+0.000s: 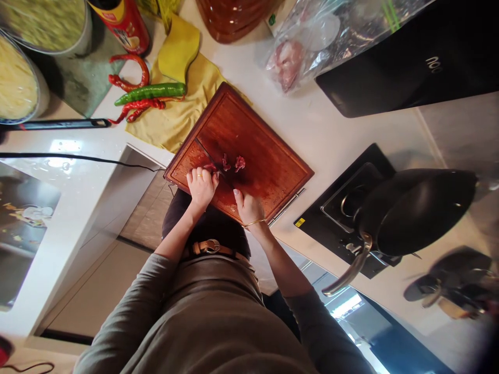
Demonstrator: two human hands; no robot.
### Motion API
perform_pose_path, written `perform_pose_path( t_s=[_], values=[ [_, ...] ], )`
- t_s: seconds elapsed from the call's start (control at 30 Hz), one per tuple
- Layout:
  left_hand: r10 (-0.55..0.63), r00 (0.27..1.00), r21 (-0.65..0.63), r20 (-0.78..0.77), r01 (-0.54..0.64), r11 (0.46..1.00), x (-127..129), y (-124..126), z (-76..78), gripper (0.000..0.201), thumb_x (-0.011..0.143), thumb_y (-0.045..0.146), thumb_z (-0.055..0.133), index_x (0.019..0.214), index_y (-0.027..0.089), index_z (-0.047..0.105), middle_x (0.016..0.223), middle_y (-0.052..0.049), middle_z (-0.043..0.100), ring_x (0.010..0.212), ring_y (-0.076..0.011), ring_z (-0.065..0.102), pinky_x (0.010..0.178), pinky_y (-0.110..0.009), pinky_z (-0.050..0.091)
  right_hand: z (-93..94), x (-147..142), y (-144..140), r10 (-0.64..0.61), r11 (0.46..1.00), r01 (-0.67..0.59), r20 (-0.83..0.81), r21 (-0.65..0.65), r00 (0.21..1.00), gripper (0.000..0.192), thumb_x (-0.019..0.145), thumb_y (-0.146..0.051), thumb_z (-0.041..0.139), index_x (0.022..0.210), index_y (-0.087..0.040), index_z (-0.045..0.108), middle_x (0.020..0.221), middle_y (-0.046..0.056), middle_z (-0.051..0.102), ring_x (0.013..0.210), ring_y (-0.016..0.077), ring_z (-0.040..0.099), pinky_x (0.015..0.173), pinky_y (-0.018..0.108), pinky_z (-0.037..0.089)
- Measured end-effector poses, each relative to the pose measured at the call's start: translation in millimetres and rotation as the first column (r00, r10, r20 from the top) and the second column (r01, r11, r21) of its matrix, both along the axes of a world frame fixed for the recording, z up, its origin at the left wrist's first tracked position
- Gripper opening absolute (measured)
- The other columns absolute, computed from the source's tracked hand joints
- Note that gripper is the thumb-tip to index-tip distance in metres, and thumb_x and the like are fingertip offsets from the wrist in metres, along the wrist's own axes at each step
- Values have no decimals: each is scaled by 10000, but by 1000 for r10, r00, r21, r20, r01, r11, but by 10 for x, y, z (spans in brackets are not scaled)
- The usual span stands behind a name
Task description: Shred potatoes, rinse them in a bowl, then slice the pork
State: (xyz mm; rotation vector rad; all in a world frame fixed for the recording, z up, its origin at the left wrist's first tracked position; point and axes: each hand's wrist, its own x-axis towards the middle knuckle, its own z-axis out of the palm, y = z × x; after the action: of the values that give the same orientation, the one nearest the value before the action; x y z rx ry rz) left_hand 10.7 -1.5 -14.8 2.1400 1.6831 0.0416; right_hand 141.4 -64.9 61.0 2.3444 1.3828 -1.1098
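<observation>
At the far left stand two round metal bowls (23, 78), one heaped with pale yellow shreds, the other (50, 23) with greenish shreds. Beside them, a wrinkled yellow cloth (175, 119) carries curly red chillies (132, 88) and one smooth green chilli (152, 92). The square wooden cutting board (257, 140), dark red-brown with a groove round its rim, lies on the pale glossy tabletop (323, 135). On its near part lie small raw red meat pieces (233, 163). The hand on the picture's left (201, 187), wearing a ring, is closed round a knife (208, 156) whose dark blade meets the meat; the other hand (248, 206), with a thin bangle, rests fingers-down on the board just beside the meat. Further right, a clear plastic bag (312, 41) holds pinkish lumps, and a black pan (421, 208) sits on a stove.
</observation>
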Motion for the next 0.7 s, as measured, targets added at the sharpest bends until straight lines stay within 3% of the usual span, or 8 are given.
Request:
perform_pose_path(
  t_s=[0.27,0.7],
  values=[
    [-2,1000,-9,6,2,1000,-3,-11,-39,305,878,367,370,879,128,559,914,-171,606,926,-299,549,831,-448,352,42,-23,-30,38,999,-38,-5,-33,999,524,953,-468,249,897,-151,661,764,118,693,666,187,617,540,270,248],
    [-51,999,-22,-19,50,998,-12,9,-32,291,879,354,373,874,130,559,947,-170,605,954,-310,545,853,-470,347,-91,-147,155,27,998,-26,8,-51,1000,610,932,-546,205,936,-138,659,794,137,698,731,218,655,594,258,362]
  ],
)
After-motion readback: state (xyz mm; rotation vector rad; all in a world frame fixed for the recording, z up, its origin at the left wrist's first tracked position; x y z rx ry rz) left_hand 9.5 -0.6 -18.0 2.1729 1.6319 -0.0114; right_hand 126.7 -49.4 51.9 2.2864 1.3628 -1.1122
